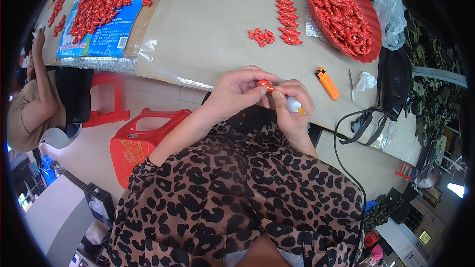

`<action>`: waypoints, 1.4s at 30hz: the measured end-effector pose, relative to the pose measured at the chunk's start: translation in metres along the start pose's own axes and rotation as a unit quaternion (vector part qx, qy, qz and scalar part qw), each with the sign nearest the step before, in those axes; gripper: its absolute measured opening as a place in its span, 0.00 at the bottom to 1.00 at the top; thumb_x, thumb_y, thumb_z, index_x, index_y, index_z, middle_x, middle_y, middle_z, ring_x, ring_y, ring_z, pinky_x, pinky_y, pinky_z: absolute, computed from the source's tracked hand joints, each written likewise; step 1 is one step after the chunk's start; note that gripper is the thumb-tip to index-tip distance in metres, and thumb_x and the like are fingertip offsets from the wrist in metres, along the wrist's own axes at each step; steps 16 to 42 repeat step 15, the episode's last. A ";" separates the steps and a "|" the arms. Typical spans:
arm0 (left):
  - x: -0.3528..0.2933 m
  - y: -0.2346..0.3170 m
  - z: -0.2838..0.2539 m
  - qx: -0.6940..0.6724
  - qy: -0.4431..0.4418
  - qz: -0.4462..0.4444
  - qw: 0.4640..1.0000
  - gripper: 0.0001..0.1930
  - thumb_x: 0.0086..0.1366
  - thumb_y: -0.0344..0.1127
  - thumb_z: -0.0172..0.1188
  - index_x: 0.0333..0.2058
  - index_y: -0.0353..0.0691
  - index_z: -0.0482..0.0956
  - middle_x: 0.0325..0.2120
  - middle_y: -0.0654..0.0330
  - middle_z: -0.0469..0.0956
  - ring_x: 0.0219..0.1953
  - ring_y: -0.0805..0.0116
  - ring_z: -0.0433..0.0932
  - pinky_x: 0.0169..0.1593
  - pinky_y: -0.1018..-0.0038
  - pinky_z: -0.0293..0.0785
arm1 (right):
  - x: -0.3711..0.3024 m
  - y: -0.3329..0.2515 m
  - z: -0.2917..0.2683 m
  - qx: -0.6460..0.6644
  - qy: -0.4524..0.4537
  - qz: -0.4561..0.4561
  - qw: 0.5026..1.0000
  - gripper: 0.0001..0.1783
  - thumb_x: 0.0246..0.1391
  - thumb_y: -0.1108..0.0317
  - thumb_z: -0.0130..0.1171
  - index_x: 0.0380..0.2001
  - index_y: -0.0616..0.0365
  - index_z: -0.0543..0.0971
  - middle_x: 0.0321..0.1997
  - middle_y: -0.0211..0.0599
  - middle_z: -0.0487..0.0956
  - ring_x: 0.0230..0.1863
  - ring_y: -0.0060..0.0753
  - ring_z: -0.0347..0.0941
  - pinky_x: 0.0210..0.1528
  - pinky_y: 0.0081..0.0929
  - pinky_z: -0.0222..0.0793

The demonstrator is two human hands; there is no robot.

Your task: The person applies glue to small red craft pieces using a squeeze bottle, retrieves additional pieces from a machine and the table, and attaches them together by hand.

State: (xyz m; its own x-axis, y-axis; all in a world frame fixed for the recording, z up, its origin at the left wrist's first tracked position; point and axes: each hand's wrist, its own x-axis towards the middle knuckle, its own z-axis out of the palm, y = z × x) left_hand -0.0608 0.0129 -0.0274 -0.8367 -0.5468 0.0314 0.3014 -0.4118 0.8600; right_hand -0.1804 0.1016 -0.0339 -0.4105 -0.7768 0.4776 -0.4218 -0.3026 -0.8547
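Just past the table's near edge, a small red piece with gold marks (267, 86) is pinched between the fingertips of both hands. My left hand (236, 89) has its thumb and fingers closed on one end. The thumb and forefinger of my right hand (296, 118) meet at the other end. Tucked in the same right hand is a small white squeeze bottle (293, 105), its yellow tip pointing down to the right. On the table beyond lie a loose cluster of red pieces (261, 37) and a column of paired red pieces (288, 20).
A red scalloped tray (378, 52) heaped with red pieces stands far right. Nearer are an orange lighter (327, 83), a slim blade (352, 85), crumpled tissue (366, 81) and a black strapped bag (396, 86). Red pieces cover a blue sheet (94, 49). A co-worker (37, 109) sits left, near red stools (131, 148).
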 end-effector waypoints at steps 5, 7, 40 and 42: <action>0.000 0.000 -0.001 0.012 -0.008 -0.005 1.000 0.12 0.55 0.20 0.45 0.39 0.30 0.70 0.32 0.59 0.67 0.27 0.75 0.72 0.31 0.84 0.70 | -0.001 0.000 0.001 0.007 0.000 0.005 1.000 0.05 0.39 0.78 0.57 0.22 0.63 0.71 0.22 0.37 0.71 0.23 0.25 0.66 0.24 0.17 0.60; 0.000 -0.001 -0.001 0.013 -0.008 -0.003 1.000 0.12 0.55 0.19 0.45 0.38 0.29 0.70 0.32 0.59 0.67 0.26 0.75 0.72 0.31 0.84 0.69 | -0.001 0.001 0.002 0.013 0.005 -0.006 1.000 0.05 0.39 0.78 0.57 0.22 0.63 0.71 0.22 0.37 0.71 0.22 0.25 0.66 0.23 0.17 0.60; 0.000 -0.002 -0.001 0.012 -0.004 0.005 1.000 0.11 0.55 0.20 0.45 0.38 0.29 0.70 0.32 0.58 0.67 0.26 0.74 0.72 0.31 0.84 0.69 | -0.002 0.002 0.003 0.007 0.006 0.002 1.000 0.05 0.39 0.79 0.57 0.22 0.63 0.71 0.22 0.38 0.72 0.22 0.26 0.67 0.24 0.17 0.61; 0.000 -0.002 -0.001 0.012 -0.004 0.005 1.000 0.11 0.55 0.20 0.45 0.38 0.29 0.70 0.32 0.58 0.67 0.26 0.74 0.72 0.31 0.84 0.69 | -0.002 0.002 0.003 0.007 0.006 0.002 1.000 0.05 0.39 0.79 0.57 0.22 0.63 0.71 0.22 0.38 0.72 0.22 0.26 0.67 0.24 0.17 0.61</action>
